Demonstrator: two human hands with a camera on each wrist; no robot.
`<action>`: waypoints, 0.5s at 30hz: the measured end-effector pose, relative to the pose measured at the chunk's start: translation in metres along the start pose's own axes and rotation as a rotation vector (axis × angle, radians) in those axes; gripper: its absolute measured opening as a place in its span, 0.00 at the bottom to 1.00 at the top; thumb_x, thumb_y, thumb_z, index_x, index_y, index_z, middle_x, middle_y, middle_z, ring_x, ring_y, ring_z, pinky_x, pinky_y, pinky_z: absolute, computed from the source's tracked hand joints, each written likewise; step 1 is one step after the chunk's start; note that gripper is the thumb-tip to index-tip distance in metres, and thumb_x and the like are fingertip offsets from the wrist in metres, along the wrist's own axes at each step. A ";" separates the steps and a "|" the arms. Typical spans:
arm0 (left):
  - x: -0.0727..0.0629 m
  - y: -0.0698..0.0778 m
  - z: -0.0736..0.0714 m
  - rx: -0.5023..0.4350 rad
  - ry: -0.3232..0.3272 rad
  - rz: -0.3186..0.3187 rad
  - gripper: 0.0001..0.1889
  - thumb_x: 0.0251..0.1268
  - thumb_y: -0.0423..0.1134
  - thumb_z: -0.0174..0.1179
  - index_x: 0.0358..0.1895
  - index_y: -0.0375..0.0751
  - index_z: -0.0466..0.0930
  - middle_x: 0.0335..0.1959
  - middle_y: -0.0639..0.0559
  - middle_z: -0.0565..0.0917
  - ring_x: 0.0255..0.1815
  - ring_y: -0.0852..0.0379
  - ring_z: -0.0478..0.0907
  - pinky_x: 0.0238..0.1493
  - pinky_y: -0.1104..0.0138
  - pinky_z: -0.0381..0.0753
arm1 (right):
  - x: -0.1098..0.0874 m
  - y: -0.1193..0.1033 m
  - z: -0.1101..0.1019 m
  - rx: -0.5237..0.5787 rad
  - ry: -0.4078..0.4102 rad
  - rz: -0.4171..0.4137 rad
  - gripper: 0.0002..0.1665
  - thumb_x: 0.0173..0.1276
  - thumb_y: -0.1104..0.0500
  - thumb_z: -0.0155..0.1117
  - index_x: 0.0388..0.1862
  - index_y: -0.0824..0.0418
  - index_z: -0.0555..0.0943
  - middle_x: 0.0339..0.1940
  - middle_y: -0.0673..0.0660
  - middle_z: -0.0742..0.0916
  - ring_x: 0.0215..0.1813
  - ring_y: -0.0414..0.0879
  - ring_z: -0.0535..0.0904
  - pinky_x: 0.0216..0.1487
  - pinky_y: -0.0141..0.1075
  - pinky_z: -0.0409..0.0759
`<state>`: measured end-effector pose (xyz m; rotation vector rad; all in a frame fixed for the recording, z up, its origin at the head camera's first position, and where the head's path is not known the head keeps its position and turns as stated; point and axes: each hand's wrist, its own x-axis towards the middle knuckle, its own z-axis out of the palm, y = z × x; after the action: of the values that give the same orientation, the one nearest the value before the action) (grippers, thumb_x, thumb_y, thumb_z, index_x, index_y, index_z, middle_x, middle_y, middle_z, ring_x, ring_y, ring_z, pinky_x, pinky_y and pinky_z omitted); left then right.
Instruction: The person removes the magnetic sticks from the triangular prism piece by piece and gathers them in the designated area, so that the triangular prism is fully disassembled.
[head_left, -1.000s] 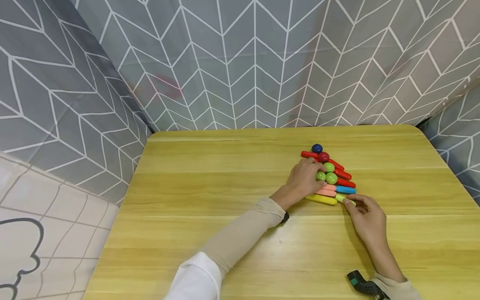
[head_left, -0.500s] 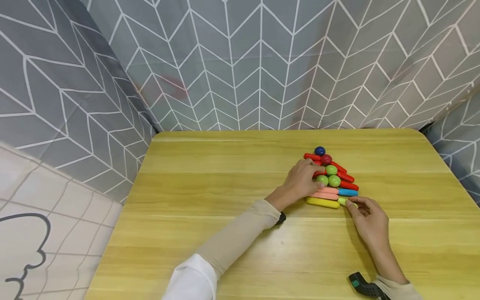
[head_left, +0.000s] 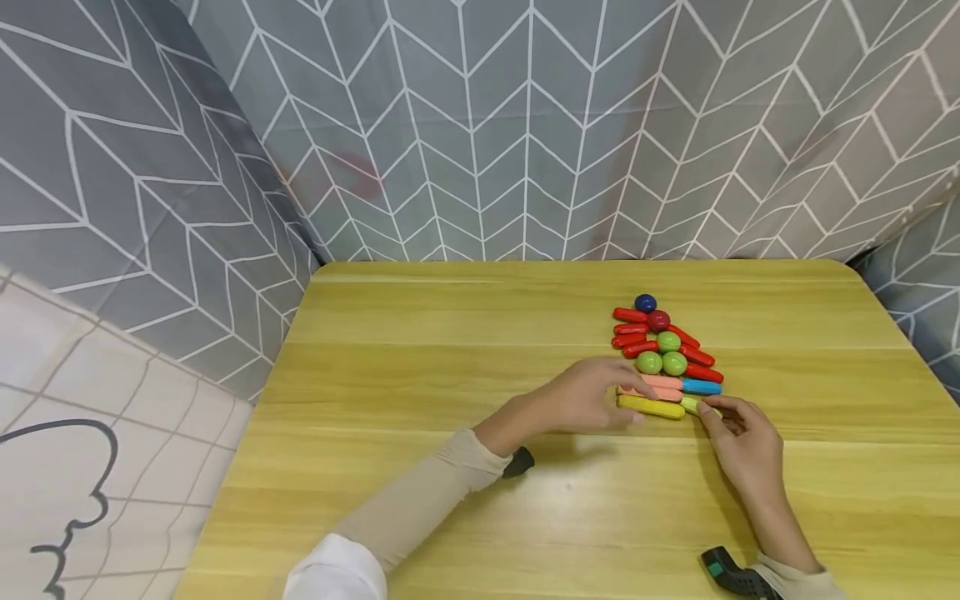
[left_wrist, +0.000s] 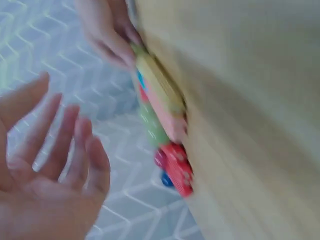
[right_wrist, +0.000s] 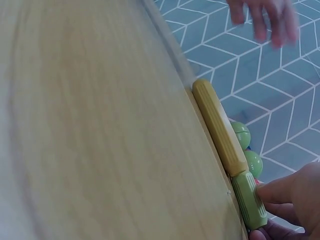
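Observation:
My right hand point(head_left: 750, 446) pinches a short light-green ribbed stick point(right_wrist: 248, 200) between thumb and fingers; it lies on the table, end to end with a longer yellow ribbed stick point(head_left: 651, 407). My left hand point(head_left: 581, 396) hovers just left of the yellow stick, fingers spread and holding nothing, as the left wrist view shows. Behind the yellow stick lie pink sticks point(head_left: 663, 382) and a blue stick point(head_left: 702, 387). Farther back, red sticks point(head_left: 697, 356) fan out on both sides of several green balls point(head_left: 674, 363). A dark red ball point(head_left: 659, 321) and a dark blue ball point(head_left: 646, 303) top the arrangement.
The wooden table point(head_left: 420, 350) has rounded back corners. Grey patterned cloth point(head_left: 510, 125) hangs behind it and at the sides. A black wrist strap point(head_left: 738, 575) sits by the right cuff.
The left hand has lifted off the red sticks and green balls and drawn back toward the front left, uncovering them. The right hand keeps its pinch on the light-green stick. The head view has shifted slightly.

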<state>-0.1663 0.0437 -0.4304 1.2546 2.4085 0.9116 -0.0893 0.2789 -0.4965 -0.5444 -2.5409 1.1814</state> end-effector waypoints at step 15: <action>-0.076 0.041 0.065 -0.265 -0.801 0.327 0.20 0.68 0.35 0.65 0.62 0.40 0.80 0.61 0.52 0.83 0.53 0.82 0.72 0.59 0.87 0.68 | 0.000 0.000 0.000 -0.001 -0.004 -0.048 0.15 0.71 0.56 0.66 0.49 0.64 0.86 0.43 0.43 0.81 0.35 0.17 0.69 0.37 0.13 0.69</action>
<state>-0.0631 0.0259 -0.4569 1.5463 1.4487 0.6025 -0.0888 0.2791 -0.4967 -0.4794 -2.5432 1.1659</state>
